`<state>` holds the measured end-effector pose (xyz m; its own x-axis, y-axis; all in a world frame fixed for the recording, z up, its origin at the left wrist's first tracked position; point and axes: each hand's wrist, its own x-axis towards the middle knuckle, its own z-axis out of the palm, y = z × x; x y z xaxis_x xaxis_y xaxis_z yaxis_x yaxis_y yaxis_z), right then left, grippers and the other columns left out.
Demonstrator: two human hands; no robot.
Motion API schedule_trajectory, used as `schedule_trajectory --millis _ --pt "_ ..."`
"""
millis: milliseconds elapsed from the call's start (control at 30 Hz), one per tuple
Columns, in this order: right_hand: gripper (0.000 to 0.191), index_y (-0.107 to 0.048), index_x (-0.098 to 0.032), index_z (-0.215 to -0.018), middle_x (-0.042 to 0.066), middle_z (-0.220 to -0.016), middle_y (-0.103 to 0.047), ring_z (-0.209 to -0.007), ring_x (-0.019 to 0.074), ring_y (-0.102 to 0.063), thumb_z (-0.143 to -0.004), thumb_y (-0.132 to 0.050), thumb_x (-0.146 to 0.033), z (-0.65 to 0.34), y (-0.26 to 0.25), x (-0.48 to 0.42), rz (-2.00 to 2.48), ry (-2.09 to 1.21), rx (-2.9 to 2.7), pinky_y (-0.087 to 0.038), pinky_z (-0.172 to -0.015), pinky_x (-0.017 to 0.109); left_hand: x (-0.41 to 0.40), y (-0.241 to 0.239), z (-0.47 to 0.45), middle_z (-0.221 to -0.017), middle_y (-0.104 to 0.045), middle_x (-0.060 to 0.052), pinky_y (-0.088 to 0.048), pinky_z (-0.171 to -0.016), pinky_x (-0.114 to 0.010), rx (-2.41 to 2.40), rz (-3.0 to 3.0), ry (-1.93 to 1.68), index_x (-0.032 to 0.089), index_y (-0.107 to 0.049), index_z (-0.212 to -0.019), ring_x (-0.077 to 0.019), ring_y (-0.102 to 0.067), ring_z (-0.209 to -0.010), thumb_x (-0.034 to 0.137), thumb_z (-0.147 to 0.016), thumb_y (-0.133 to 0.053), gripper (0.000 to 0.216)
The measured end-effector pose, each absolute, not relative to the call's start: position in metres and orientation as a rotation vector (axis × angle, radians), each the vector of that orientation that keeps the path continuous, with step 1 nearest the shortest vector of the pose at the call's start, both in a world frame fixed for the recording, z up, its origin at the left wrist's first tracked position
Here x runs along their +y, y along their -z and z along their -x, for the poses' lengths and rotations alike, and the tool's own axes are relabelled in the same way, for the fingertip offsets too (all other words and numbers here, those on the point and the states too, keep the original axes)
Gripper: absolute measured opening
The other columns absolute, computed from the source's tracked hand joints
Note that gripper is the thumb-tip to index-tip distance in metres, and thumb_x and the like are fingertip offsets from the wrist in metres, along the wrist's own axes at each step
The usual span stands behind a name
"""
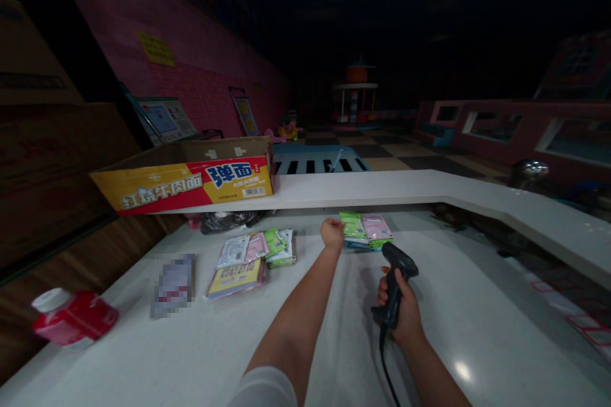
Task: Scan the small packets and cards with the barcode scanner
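My right hand (405, 305) is wrapped round the handle of a black barcode scanner (400, 261), held above the counter with its cable hanging toward me. My left arm reaches forward, and my left hand (333, 233) is closed at the left edge of a pile of small flat packets. A green packet (352, 224) and a pink packet (376, 227) lie on top of that pile. The fingertips are hidden, so what they grip cannot be made out. Left of my arm lies a second group of packets (258, 247), beside a yellow packet (237, 278).
A red bottle with a white cap (76, 318) lies at the left of the white counter (200, 356). Near it is a blurred-out flat item (174, 285). An open noodle carton (200, 184) sits on the raised ledge (363, 187), with a dark plastic bag (229, 221) beneath.
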<state>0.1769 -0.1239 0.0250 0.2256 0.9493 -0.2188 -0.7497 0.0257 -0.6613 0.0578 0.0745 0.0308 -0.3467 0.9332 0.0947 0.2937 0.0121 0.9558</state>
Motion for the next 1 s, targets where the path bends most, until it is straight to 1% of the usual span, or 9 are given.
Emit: schedule_trajectory --millis 167,300,467,600,667,733,800,900,1000 --pt "0.038 -0.061 -0.020 -0.091 -0.007 -0.056 -0.049 -0.043 0.0081 -0.042 -0.072 -0.074 -0.051 -0.178 -0.024 -0.124 0.797 -1.347 -0.348 -0.035 -0.038 0.018 0.058 -0.036 -0.049 -0.072 -0.070 -0.007 -0.047 -0.069 -0.029 1.751 -1.369 -1.301 0.016 -0.066 -0.069 -0.0186 -0.064 -0.070 0.021 -0.073 -0.069 0.007" --pt "0.041 -0.061 -0.021 -0.091 -0.006 -0.058 -0.051 -0.044 0.0077 -0.043 -0.069 -0.075 -0.052 -0.179 -0.022 -0.126 0.812 -1.348 -0.386 -0.035 -0.038 0.018 0.035 -0.042 -0.030 -0.074 -0.069 -0.006 -0.045 -0.069 -0.028 1.747 -1.484 -1.310 0.017 -0.067 -0.073 -0.0183 -0.063 -0.071 0.019 -0.079 -0.061 0.008" --pt "0.041 -0.062 -0.021 -0.091 -0.005 -0.058 -0.051 -0.045 0.0085 -0.044 -0.068 -0.076 -0.051 -0.181 -0.021 -0.130 0.812 -1.363 -0.397 -0.036 -0.038 0.018 0.002 -0.051 0.016 -0.073 -0.067 -0.005 -0.042 -0.071 -0.027 1.704 -1.662 -1.380 0.019 -0.066 -0.077 -0.0183 -0.061 -0.072 0.018 -0.082 -0.056 0.012" --pt "0.038 -0.063 -0.020 -0.090 -0.005 -0.057 -0.052 -0.045 0.0088 -0.044 -0.068 -0.077 -0.048 -0.182 -0.020 -0.133 0.789 -1.376 -0.425 -0.037 -0.039 0.018 -0.019 -0.068 0.068 -0.083 -0.068 -0.008 -0.043 -0.075 -0.030 1.830 -1.793 -1.382 0.018 -0.067 -0.089 -0.0206 -0.061 -0.079 0.021 -0.086 -0.051 0.017" --pt "0.038 -0.064 -0.019 -0.089 -0.004 -0.057 -0.052 -0.045 0.0086 -0.043 -0.068 -0.078 -0.047 -0.182 -0.019 -0.134 0.789 -1.376 -0.430 -0.037 -0.039 0.018 -0.028 -0.079 0.098 -0.089 -0.069 -0.009 -0.043 -0.081 -0.032 1.999 -1.849 -1.300 0.018 -0.067 -0.096 -0.0227 -0.061 -0.087 0.021 -0.086 -0.050 0.020" --pt "0.038 -0.064 -0.019 -0.090 -0.004 -0.058 -0.052 -0.046 0.0089 -0.044 -0.068 -0.078 -0.047 -0.183 -0.017 -0.135 0.795 -1.373 -0.430 -0.037 -0.039 0.019 -0.037 -0.089 0.128 -0.097 -0.068 -0.012 -0.041 -0.087 -0.034 2.249 -1.876 -1.142 0.017 -0.066 -0.099 -0.0253 -0.060 -0.096 0.021 -0.086 -0.048 0.023" --pt "0.038 -0.065 -0.019 -0.090 -0.003 -0.058 -0.052 -0.046 0.0093 -0.044 -0.068 -0.078 -0.046 -0.184 -0.015 -0.135 0.796 -1.374 -0.421 -0.038 -0.039 0.019 -0.045 -0.095 0.154 -0.104 -0.066 -0.015 -0.040 -0.089 -0.037 2.513 -1.805 -0.966 0.017 -0.066 -0.103 -0.0286 -0.057 -0.103 0.024 -0.086 -0.049 0.025" --pt "0.036 -0.065 -0.019 -0.089 -0.003 -0.058 -0.052 -0.047 0.0095 -0.045 -0.068 -0.078 -0.045 -0.185 -0.012 -0.134 0.786 -1.384 -0.410 -0.038 -0.039 0.019 -0.056 -0.097 0.184 -0.113 -0.062 -0.020 -0.041 -0.088 -0.042 2.791 -1.540 -0.724 0.014 -0.063 -0.108 -0.0357 -0.053 -0.112 0.036 -0.083 -0.056 0.035" --pt "0.036 -0.065 -0.019 -0.089 -0.003 -0.058 -0.052 -0.047 0.0095 -0.045 -0.068 -0.078 -0.045 -0.186 -0.010 -0.134 0.788 -1.387 -0.412 -0.038 -0.039 0.019 -0.063 -0.096 0.199 -0.120 -0.059 -0.023 -0.042 -0.088 -0.045 2.789 -1.329 -0.581 0.013 -0.060 -0.112 -0.0394 -0.051 -0.117 0.048 -0.076 -0.064 0.051"
